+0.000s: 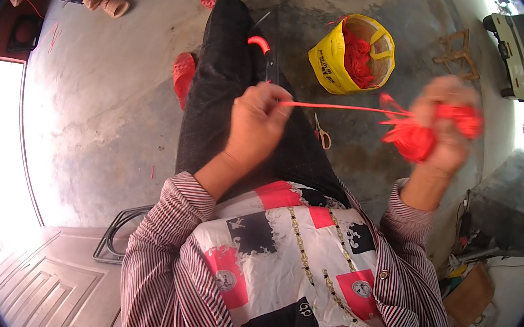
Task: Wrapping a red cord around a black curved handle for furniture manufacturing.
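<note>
My left hand (pixel 257 118) is closed in a pinch above my dark-trousered legs, holding one end of a red strand (pixel 346 108). That strand runs straight across to a bundle of red cord (pixel 414 141) gripped in my right hand (pixel 447 129), which is raised at the right and slightly blurred. Loose loops stick out of the bundle on its left side. Just beyond my left hand, against my leg, is a dark tool with a curved red part (pixel 259 42); its kind cannot be made out. Scissors (pixel 323 133) with pale handles lie beside my leg.
A yellow bag (pixel 326 58) holding red cord (pixel 358 58) stands ahead on the concrete floor (pixel 129 84). A red slipper (pixel 182 80) lies left of my leg. Another person's feet in tan slippers (pixel 117 7) are at far left. A wooden frame (pixel 459 53) lies at the right.
</note>
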Available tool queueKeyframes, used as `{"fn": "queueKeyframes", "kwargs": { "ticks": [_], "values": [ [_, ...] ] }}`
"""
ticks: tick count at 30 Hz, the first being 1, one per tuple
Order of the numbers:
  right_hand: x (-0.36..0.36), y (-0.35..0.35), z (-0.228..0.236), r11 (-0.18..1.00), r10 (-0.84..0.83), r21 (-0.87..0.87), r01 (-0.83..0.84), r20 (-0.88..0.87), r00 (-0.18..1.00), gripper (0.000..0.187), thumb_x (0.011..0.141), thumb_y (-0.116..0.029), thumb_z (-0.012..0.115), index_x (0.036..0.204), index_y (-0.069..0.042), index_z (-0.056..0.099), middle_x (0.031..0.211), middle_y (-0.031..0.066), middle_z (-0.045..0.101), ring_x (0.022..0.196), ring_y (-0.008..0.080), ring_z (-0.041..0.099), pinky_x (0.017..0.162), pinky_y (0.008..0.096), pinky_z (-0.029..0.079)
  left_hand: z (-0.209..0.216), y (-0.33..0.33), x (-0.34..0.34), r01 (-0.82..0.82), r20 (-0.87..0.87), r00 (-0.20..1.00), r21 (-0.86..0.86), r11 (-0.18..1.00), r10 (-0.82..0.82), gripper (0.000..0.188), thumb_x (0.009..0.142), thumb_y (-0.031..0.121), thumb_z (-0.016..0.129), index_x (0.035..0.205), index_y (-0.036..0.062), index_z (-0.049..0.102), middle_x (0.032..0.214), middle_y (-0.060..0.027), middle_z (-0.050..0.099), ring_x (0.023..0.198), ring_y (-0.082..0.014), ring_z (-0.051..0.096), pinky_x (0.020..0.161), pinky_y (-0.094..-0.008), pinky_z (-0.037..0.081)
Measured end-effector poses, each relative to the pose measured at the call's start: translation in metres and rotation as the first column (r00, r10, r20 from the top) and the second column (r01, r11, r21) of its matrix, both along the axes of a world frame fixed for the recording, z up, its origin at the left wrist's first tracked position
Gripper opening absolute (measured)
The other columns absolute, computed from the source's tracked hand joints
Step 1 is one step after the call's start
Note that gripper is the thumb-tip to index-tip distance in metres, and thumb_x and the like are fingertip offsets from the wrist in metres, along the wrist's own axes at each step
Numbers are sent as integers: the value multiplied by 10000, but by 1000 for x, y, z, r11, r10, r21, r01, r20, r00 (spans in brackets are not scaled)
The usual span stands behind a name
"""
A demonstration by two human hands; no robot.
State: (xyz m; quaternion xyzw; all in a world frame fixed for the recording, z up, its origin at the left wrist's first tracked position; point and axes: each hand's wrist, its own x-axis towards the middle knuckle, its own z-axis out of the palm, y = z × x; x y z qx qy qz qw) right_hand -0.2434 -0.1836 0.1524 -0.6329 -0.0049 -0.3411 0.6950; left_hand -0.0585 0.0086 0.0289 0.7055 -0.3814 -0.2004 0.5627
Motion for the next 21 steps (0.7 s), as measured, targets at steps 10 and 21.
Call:
{"fn": "queueKeyframes", "kwargs": {
  "ticks": [10,21],
  "values": [
    [83,73,-132,854,-242,-482,-197,-702,670,291,784,-59,682,1057,-7,596,903,161,678,848,304,677,759,372,525,-46,13,29,176,-444,895,433,884,39,204,939,150,514,864,-9,618,631,-64,576,432,-137,501,410,-286,412],
    [81,83,-117,873,-246,-487,14,-417,875,276,777,-71,726,1036,-18,647,1097,125,614,991,270,640,853,355,509,30,8,24,-57,-184,980,107,993,76,211,867,138,606,682,41,578,548,6,500,435,-101,431,421,-276,370]
  ]
}}
